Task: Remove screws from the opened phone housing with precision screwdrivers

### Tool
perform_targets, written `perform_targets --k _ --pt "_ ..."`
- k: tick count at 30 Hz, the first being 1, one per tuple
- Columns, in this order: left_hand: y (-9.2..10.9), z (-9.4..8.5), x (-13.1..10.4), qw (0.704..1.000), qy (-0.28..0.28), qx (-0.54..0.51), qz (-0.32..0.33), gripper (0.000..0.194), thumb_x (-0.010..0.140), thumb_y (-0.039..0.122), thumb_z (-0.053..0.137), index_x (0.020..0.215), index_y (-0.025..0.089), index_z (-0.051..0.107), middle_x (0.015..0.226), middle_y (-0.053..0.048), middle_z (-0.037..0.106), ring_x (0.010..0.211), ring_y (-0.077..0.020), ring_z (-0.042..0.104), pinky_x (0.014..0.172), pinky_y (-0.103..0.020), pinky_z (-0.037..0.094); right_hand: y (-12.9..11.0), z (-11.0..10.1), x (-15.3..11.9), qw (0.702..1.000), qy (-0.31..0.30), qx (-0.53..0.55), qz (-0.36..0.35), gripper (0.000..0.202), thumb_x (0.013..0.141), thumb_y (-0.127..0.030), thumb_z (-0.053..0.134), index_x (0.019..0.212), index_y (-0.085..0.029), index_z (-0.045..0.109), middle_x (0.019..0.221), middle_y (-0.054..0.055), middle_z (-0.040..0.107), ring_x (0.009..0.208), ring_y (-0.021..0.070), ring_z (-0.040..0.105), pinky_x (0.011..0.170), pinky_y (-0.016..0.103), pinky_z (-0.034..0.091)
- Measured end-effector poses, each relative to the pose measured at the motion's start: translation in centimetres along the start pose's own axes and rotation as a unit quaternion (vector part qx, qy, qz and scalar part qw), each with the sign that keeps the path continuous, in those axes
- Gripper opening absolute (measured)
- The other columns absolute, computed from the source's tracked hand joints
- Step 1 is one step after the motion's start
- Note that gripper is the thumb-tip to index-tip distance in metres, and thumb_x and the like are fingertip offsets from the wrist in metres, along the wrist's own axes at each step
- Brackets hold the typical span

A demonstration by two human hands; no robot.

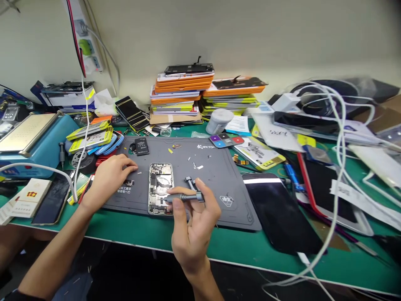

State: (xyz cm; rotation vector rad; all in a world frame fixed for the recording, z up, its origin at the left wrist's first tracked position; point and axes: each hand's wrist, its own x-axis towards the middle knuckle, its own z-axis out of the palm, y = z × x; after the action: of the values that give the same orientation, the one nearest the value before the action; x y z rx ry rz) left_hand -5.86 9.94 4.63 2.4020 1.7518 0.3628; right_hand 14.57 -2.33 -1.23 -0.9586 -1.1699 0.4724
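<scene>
An opened phone (pixel 161 188) with its inner parts showing lies on the dark grey mat (pixel 213 184). My right hand (pixel 196 221) is wrapped round a grey screwdriver (pixel 184 197), held sideways over the phone's lower right edge. Another metal driver (pixel 189 182) stands or lies just behind those fingers. To the left of the phone, my left hand (pixel 111 175) is over the mat with thumb and fingertips close together; whether anything small is between them is hidden. A black battery (pixel 142 146) lies behind that hand, and small metal parts (pixel 196 166) are scattered right of the phone.
A large dark phone (pixel 278 211) with a cable lies at the right. Stacks of orange and yellow boxes (pixel 183 85) stand at the back. A blue machine (pixel 37 144), a cigarette box (pixel 31 197) and a black phone (pixel 52 200) are at the left. White cables (pixel 336 175) loop across the right side.
</scene>
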Motion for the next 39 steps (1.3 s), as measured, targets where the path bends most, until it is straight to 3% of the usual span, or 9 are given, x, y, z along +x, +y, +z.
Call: perform_targets --k 10,16,20,23,25,28,31,35,39 --pt "-0.6 0.8 -0.8 0.998 0.033 -0.002 0.051 0.028 0.107 0.03 0.059 0.107 0.028 0.087 0.109 -0.005 0.083 0.099 -0.0249 0.063 0.086 -0.037 0.052 0.0 0.3 0.2 1.0 -0.004 0.0 0.009 0.058 0.109 -0.014 0.055 0.162 -0.033 0.039 0.113 0.005 0.074 0.098 0.0175 0.076 0.083 0.038 0.071" --pt "-1.3 1.3 -0.4 0.996 0.035 -0.026 0.074 0.037 0.106 0.023 0.05 0.107 0.025 0.086 0.109 -0.006 0.083 0.101 -0.0233 0.069 0.095 -0.038 0.057 0.1 0.3 0.2 1.0 -0.004 -0.004 0.022 0.055 0.11 -0.018 0.054 0.161 -0.032 0.039 0.111 0.004 0.074 0.098 0.0177 0.075 0.088 0.041 0.071" --pt "-1.2 1.1 -0.3 0.996 0.049 -0.018 0.073 0.037 0.105 0.02 0.049 0.104 0.025 0.086 0.105 -0.005 0.083 0.098 -0.0231 0.072 0.094 -0.038 0.059 0.2 0.4 0.1 0.999 -0.007 -0.015 0.029 0.053 0.111 -0.021 0.055 0.161 -0.029 0.04 0.11 0.006 0.074 0.095 0.0183 0.075 0.08 0.038 0.071" --pt "-0.4 0.6 -1.6 0.995 0.079 0.007 0.063 0.039 0.107 0.017 0.046 0.108 0.024 0.084 0.108 -0.008 0.082 0.099 -0.0252 0.072 0.095 -0.041 0.057 0.1 0.5 0.2 1.0 0.0 -0.017 0.026 0.052 0.111 -0.022 0.055 0.16 -0.029 0.04 0.109 0.006 0.074 0.089 0.0169 0.074 0.07 0.031 0.069" --pt "0.5 0.3 -3.1 0.992 0.111 0.032 0.052 0.044 0.11 0.015 0.038 0.121 0.02 0.081 0.117 -0.013 0.079 0.108 -0.0294 0.069 0.099 -0.046 0.054 0.0 0.6 0.3 1.0 0.009 -0.012 0.02 0.052 0.111 -0.021 0.053 0.16 -0.03 0.039 0.107 0.005 0.073 0.082 0.015 0.073 0.065 0.029 0.068" --pt "1.5 0.6 -5.3 0.989 0.117 0.061 0.064 0.033 0.113 0.033 0.051 0.128 0.021 0.078 0.117 -0.014 0.077 0.109 -0.0328 0.065 0.096 -0.048 0.051 0.2 0.8 0.4 1.0 0.017 -0.013 0.009 0.056 0.112 -0.02 0.052 0.163 -0.034 0.032 0.107 0.004 0.071 0.076 0.0134 0.072 0.064 0.028 0.069" --pt "1.3 1.4 -6.5 0.987 0.111 0.083 0.077 0.033 0.107 0.044 0.066 0.127 0.02 0.077 0.119 -0.014 0.077 0.109 -0.0354 0.063 0.093 -0.048 0.048 0.7 0.9 0.2 0.999 -0.016 -0.048 -0.004 0.059 0.112 -0.022 0.053 0.165 -0.032 0.03 0.108 0.005 0.07 0.076 0.0135 0.072 0.066 0.029 0.07" --pt "0.1 2.1 -7.1 0.984 0.126 0.109 0.058 0.025 0.111 0.037 0.058 0.116 0.021 0.077 0.113 -0.013 0.076 0.105 -0.0348 0.061 0.089 -0.048 0.044 1.3 0.9 -0.2 0.99 -0.102 -0.098 -0.018 0.054 0.112 -0.021 0.056 0.162 -0.027 0.036 0.111 0.007 0.071 0.086 0.015 0.076 0.075 0.03 0.071" --pt "-0.4 2.1 -7.7 0.98 0.152 0.13 0.017 0.03 0.113 0.036 0.05 0.116 0.022 0.076 0.119 -0.016 0.074 0.108 -0.0361 0.061 0.09 -0.05 0.043 1.4 0.9 -0.3 0.985 -0.128 -0.111 -0.033 0.058 0.111 -0.017 0.054 0.164 -0.029 0.034 0.109 0.005 0.072 0.086 0.0136 0.076 0.078 0.029 0.071"
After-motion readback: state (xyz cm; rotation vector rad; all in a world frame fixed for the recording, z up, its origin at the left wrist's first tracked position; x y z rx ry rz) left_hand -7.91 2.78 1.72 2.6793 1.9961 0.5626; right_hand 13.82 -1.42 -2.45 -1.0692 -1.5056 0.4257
